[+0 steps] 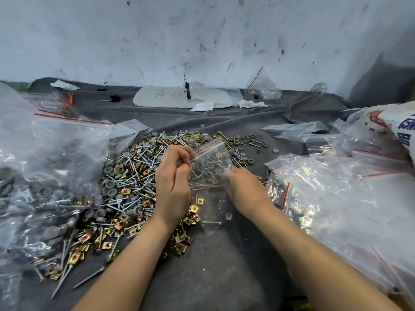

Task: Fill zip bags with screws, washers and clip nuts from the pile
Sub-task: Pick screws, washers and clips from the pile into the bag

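Note:
A pile (132,176) of silver screws, grey washers and gold clip nuts spreads over the grey cloth at centre left. Above its right side I hold a small clear zip bag (208,167) with a red seal line. My left hand (173,176) pinches the bag's upper left corner at the seal. My right hand (242,185) holds the bag's lower right side, its fingers blurred behind the plastic. Whether the bag holds parts or only shows the pile through it is unclear.
Filled zip bags (45,176) are heaped at the left. A stack of clear zip bags (336,198) lies at the right, beside a printed sack (395,126). A white board (177,97), tissues and a bag of small parts (265,90) sit by the back wall.

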The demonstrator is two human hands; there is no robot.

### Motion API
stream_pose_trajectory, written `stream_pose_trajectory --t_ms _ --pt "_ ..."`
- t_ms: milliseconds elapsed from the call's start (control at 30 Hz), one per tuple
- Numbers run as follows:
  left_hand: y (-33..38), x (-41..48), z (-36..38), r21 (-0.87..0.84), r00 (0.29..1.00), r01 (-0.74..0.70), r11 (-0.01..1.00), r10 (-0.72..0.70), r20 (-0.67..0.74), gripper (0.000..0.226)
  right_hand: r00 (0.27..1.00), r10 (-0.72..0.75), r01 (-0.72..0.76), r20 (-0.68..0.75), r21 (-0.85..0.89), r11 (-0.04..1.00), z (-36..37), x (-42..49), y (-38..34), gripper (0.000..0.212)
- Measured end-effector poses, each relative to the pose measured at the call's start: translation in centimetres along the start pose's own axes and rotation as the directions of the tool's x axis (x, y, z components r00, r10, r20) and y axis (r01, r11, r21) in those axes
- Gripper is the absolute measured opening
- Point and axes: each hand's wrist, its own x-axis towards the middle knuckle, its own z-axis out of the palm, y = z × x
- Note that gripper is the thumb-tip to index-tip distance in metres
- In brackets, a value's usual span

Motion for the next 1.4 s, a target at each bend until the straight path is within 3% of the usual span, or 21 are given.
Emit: stream_pose_trajectory --t_ms 100,167,300,400,667,833,933,1033,1133,1200,1400 --pt "0.0 -0.1 0.2 0.045 0.997 -0.053 0.998 0.050 0.057 0.016 0.940 0.292 -0.205 -0.176 0.394 0.896 -1.3 0.1 0.3 0.011" --pt "0.0 -0.2 0.3 0.073 0.990 -0.092 0.993 0.083 0.113 0.018 0.848 0.406 -0.146 -0.340 0.586 0.797 -3.1 0.0 0.0 0.012" --pt "0.0 -0.2 0.4 0.064 0.969 -0.162 0.985 0.146 0.199 0.015 0.708 0.322 0.244 -0.629 0.646 0.724 -6.1 -1.4 -1.4 0.014" --pt "0.3 -0.5 0.6 0.046 0.950 -0.217 0.975 0.200 0.239 0.012 0.703 0.193 0.341 -0.685 0.562 0.753 -6.4 -2.2 -2.5 0.011" --pt "0.8 -0.6 0.4 0.039 0.950 -0.259 0.965 0.247 0.193 0.014 0.827 0.098 0.257 -0.553 0.527 0.810 -6.1 -2.1 -2.8 0.007" --pt "0.4 -0.4 0.3 0.058 0.974 -0.201 0.978 0.193 0.121 0.015 0.803 0.267 0.185 -0.533 0.649 0.738 -6.3 -1.6 -1.1 0.007" --pt "0.4 -0.4 0.2 0.056 0.981 -0.179 0.982 0.173 0.087 0.015 0.852 0.343 0.010 -0.395 0.668 0.744 -5.2 -0.6 0.6 0.010" --pt "0.3 -0.4 0.1 0.046 0.986 -0.160 0.986 0.158 0.045 0.018 0.937 0.336 -0.237 -0.101 0.521 0.820 -2.6 0.0 1.9 0.011" --pt "0.2 -0.6 0.1 0.016 0.989 -0.148 0.989 0.148 0.023 0.013 0.961 0.254 -0.272 0.106 0.236 0.933 -0.6 -0.2 2.3 0.019" --pt "0.2 -0.7 0.2 0.006 0.991 -0.135 0.991 0.135 0.011 0.012 0.964 0.229 -0.246 0.134 0.130 0.960 -0.4 -0.3 2.2 0.016" --pt "0.3 -0.1 0.0 -0.028 0.992 -0.118 0.993 0.117 -0.054 0.017 0.960 0.255 -0.270 0.113 0.155 0.950 -0.6 0.3 1.4 0.009"
